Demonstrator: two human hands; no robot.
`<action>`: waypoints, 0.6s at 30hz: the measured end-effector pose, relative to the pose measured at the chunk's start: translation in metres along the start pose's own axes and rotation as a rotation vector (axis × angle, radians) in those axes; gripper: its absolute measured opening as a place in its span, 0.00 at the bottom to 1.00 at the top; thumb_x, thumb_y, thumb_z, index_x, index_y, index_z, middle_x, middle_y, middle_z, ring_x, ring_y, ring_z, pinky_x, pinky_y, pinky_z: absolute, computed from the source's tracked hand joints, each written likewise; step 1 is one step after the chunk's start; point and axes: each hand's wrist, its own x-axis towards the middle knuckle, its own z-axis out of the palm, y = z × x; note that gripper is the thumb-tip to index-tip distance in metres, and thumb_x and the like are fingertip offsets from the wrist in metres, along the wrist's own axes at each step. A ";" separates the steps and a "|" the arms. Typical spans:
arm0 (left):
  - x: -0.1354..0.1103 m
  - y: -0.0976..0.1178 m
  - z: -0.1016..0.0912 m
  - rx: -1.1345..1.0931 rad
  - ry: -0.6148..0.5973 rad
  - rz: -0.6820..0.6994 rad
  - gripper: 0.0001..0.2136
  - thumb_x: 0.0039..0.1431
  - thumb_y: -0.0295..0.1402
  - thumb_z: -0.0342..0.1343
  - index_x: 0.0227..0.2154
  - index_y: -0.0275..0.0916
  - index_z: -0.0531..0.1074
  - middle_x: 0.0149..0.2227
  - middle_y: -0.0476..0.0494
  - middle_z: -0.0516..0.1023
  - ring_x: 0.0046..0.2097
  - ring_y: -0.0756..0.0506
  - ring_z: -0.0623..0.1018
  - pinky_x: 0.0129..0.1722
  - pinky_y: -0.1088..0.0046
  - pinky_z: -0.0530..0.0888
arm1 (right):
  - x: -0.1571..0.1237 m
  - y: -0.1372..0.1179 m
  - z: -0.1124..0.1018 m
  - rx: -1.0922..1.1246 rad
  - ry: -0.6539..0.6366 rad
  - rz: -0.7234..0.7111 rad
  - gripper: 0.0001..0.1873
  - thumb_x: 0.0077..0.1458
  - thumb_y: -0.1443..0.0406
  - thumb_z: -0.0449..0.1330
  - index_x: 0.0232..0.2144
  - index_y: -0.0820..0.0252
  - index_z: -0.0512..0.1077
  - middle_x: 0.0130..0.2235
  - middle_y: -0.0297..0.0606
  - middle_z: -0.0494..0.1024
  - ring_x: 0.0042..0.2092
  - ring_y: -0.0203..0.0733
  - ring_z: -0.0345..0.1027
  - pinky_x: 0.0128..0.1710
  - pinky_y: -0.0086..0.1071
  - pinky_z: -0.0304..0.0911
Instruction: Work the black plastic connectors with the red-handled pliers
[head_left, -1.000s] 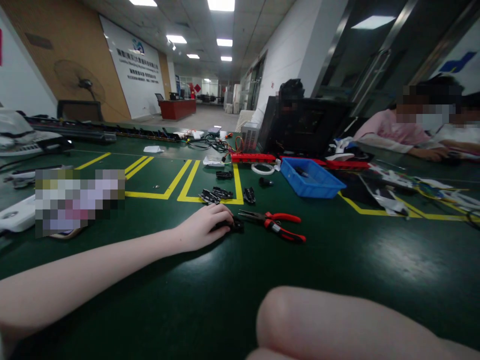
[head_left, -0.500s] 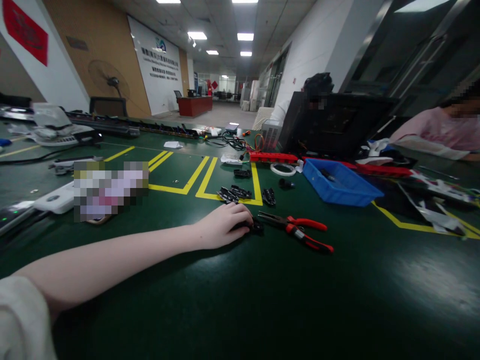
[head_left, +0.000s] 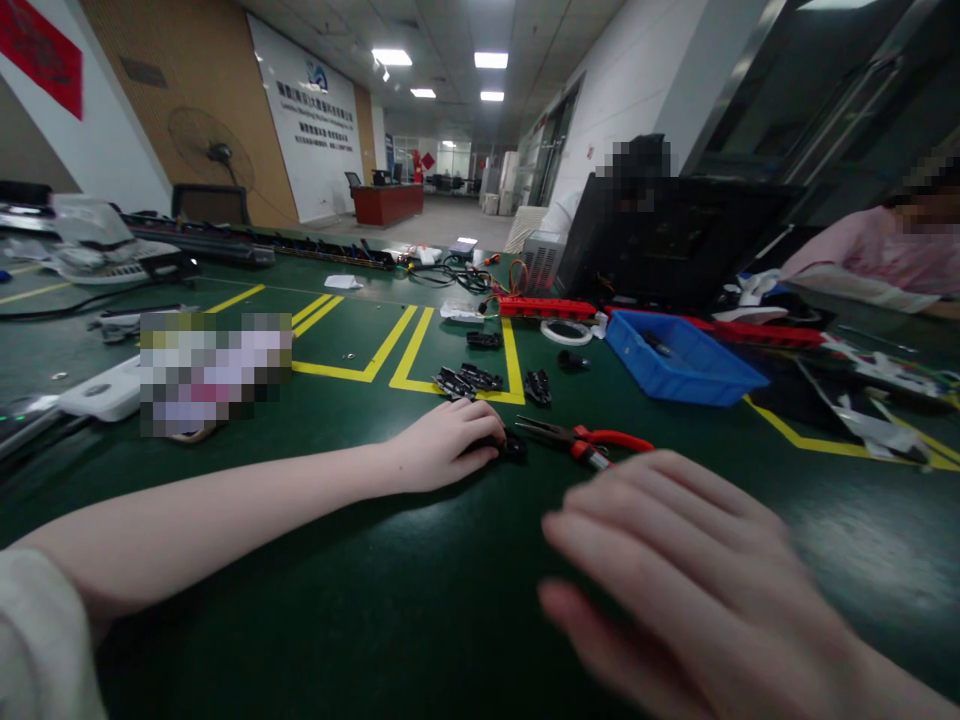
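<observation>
My left hand [head_left: 454, 443] rests on the green table, its fingers curled over a small black part [head_left: 514, 446] that shows only at its right end. Close to the right of it lie long-nose pliers [head_left: 546, 432] with red and black handles, partly covered by my right hand. My right hand [head_left: 675, 570] is in the foreground over the table, thumb and fingers apart and holding nothing; it is blurred by motion. Just beyond my left hand lie several black parts [head_left: 480, 378], with another black part [head_left: 538, 387] to their right and one [head_left: 484, 341] farther back.
A blue tray [head_left: 686, 358] with dark items stands at the right. Near it lie a tape roll [head_left: 566, 332] and a black cylinder [head_left: 574, 360]. A red power strip [head_left: 547, 308] runs behind. At the left is a blurred-out phone [head_left: 217, 380]. A person [head_left: 877, 250] sits at the far right.
My right hand has come into view from the lower right and now covers part of the pliers' handles. My left hand stays on the black part.
</observation>
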 end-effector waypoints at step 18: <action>0.001 0.001 -0.005 -0.068 -0.014 -0.035 0.07 0.63 0.31 0.57 0.43 0.38 0.73 0.45 0.42 0.75 0.47 0.42 0.74 0.49 0.63 0.71 | -0.038 0.113 0.054 -0.200 -0.209 0.448 0.27 0.63 0.46 0.47 0.45 0.60 0.69 0.43 0.48 0.74 0.41 0.52 0.70 0.37 0.43 0.66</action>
